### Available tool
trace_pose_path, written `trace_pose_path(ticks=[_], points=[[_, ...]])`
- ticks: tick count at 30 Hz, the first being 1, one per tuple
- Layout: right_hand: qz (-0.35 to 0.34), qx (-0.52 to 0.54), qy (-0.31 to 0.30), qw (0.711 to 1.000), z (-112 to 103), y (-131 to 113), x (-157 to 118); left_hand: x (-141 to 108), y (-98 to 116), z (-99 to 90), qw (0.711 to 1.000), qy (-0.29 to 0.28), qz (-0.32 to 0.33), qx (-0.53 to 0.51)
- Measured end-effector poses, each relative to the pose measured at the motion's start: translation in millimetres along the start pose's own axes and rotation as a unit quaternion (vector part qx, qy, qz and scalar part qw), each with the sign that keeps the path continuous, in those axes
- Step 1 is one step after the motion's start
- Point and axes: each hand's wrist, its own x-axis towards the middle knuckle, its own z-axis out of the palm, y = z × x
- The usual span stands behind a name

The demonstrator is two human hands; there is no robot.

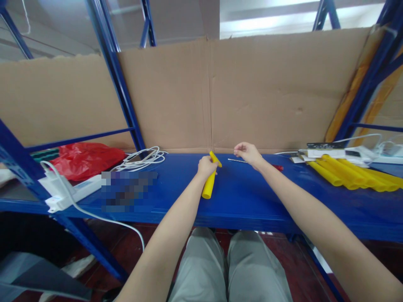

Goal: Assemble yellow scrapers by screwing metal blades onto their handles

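My left hand [207, 166] is closed round a yellow tube-shaped piece [208, 188], which slants over the blue shelf with its round end toward me. At its far end a short yellow crosspiece [215, 159] sticks out past my fingers. To the right, my right hand [247, 153] is raised slightly, fingers curled and thumb and fingertips together. Whatever may be between those fingertips is too small to make out. Beneath this hand lies a screwdriver with a thin metal shaft [236, 160] and a red handle [278, 167], partly hidden by my wrist.
Several yellow tubes [349, 172] lie at the right beside white boxes [325, 152]. On the left are a red plastic bag [90, 159], a coiled white cable [146, 158] and a white power strip [86, 188]. Cardboard [267, 92] walls the back of the blue shelf [245, 201].
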Motion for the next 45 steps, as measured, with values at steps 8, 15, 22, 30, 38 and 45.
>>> trace_pose_path(ticks=[8, 15, 22, 30, 38, 45], points=[[0.021, 0.097, -0.028, 0.995, 30, -8, -14, -10, 10, 4.2, 0.988, -0.035, 0.02, -0.146], [0.023, 0.082, -0.017, 0.996, 40, -10, -22, -15, 15, 6.3, 0.97, -0.125, 0.05, -0.2], [0.006, 0.062, -0.029, 0.998, 41, -7, -23, -16, 14, 8.3, 0.96, -0.181, 0.06, -0.207], [0.02, 0.052, -0.037, 0.998, 40, -5, -23, -17, 17, 5.4, 0.958, -0.187, 0.059, -0.21], [0.019, 0.029, -0.041, 0.999, 39, -8, -23, -18, 18, 4.5, 0.956, -0.191, 0.06, -0.215], [0.005, 0.019, -0.047, 0.999, 39, -8, -23, -14, 14, 7.9, 0.958, -0.183, 0.064, -0.213]])
